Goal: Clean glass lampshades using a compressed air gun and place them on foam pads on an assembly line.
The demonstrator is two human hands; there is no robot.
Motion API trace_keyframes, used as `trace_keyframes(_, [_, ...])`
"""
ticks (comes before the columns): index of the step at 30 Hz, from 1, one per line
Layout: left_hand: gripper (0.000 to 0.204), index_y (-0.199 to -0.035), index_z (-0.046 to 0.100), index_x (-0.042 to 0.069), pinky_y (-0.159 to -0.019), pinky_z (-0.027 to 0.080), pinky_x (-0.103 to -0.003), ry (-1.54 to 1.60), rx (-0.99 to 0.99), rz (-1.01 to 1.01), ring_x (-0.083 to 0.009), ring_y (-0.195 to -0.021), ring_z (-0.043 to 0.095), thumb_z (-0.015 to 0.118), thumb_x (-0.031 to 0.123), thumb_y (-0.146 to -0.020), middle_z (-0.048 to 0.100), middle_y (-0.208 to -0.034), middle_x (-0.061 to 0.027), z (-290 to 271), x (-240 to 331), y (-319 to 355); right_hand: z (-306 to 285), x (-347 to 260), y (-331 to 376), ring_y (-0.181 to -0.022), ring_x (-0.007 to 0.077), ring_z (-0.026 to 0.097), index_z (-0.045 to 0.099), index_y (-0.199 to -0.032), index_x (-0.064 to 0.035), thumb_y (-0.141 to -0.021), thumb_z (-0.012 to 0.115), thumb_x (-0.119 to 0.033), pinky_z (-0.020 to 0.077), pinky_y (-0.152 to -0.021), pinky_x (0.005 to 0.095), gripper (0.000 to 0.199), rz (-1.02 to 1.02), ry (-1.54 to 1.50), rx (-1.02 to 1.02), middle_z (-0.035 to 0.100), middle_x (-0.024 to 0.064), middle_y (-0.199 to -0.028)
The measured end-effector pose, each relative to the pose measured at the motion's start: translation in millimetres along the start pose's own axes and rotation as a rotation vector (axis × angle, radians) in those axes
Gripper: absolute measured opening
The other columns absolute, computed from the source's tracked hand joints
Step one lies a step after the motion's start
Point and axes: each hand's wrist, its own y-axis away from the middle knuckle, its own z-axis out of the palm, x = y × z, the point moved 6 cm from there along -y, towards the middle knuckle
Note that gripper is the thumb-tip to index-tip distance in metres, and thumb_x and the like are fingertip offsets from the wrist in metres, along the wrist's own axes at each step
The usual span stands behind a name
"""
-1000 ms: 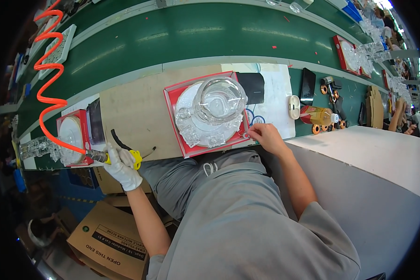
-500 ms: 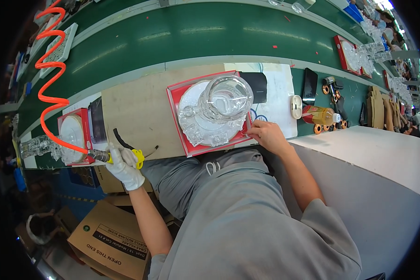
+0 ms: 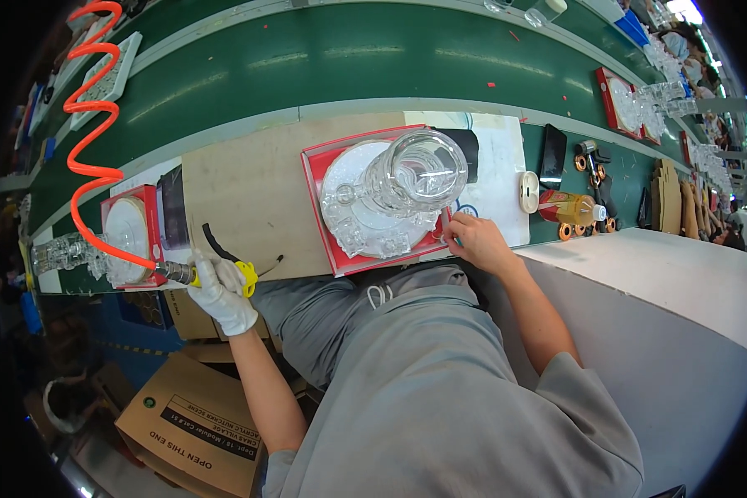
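My left hand (image 3: 221, 292), in a white glove, grips a yellow-handled air tool (image 3: 224, 272) at the near edge of the brown work board (image 3: 249, 199); its thin tip points right, and an orange coiled hose (image 3: 87, 141) runs from it. My right hand (image 3: 476, 241) is bare and rests at the right corner of a red tray (image 3: 317, 195), fingers pinched on something small that I cannot make out. On the tray sits a clear glass fixture (image 3: 394, 191) with a round bowl on top.
A second red tray with a white disc (image 3: 129, 236) lies at the left. A green conveyor belt (image 3: 349, 66) runs behind the board. Small parts, a bottle (image 3: 568, 207) and a dark phone (image 3: 553, 156) lie to the right. A cardboard box (image 3: 195, 427) stands on the floor.
The glass fixture on the red tray has turned slightly, its bowl now further right. My right hand stays at the tray corner; my left hand keeps the tool almost still.
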Motion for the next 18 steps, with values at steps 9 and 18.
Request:
trace_keyframes(9, [0.024,-0.082,0.05,0.008,-0.036,0.027,-0.023,0.019,-0.017,-0.009,-0.0069,-0.033,0.027,0.053,0.025,-0.098,0.029,-0.043,0.0037,0,1,0,-13,5,8,-0.075,0.0253,0.062,0.063,-0.087,-0.0054,-0.079,0.066,-0.008,0.0502,-0.065,0.0362,0.009,0.09,-0.068,0.086,0.058,0.0062,-0.084])
trace_keyframes(18, [0.024,-0.079,0.047,0.009,-0.033,0.027,-0.024,0.037,-0.028,-0.001,-0.007,-0.032,0.026,0.052,0.022,-0.098,0.029,-0.042,0.0029,-1,0,0,-3,4,3,-0.08,0.0238,0.062,0.069,-0.088,-0.0103,-0.079,0.067,-0.013,0.0511,-0.069,0.0362,0.01,0.05,0.0,0.018,0.06,0.0045,-0.085])
